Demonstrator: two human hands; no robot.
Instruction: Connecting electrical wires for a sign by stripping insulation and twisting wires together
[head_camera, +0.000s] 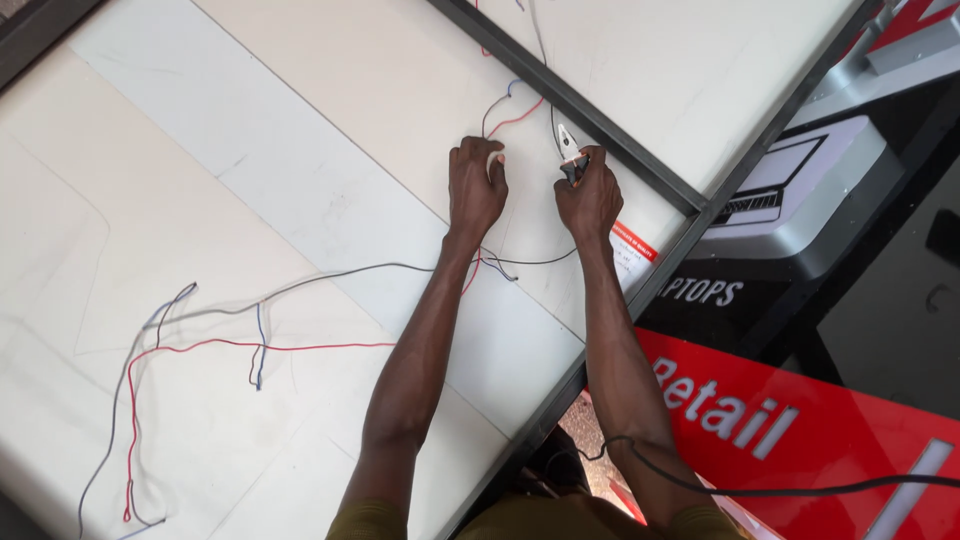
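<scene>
- A small white piece (494, 159) is pinched under the fingertips of the left hand (474, 188), pressed down on the white panel (300, 150); what the piece is cannot be told
- Thin red, black and blue wires (512, 118) rise just beyond the left fingers, and they are best kept slack, not tugged, while the piece is held
- A pair of pliers (569, 150) is gripped in the closed right hand (590, 195), its tip pointing away from the body, just beside the left hand; the two hands are close but not touching
- The tool tip is best brought to the wire ends slowly, with the left fingertips kept out of its bite
- A dark metal frame bar (600, 120) runs just past the right knuckles, so little room is left on that side
- More wire (200, 345) trails over the panel well to the left of the forearms, and is best left undisturbed
- A red sign board (800, 420) lies beyond the panel edge, right of the right forearm
</scene>
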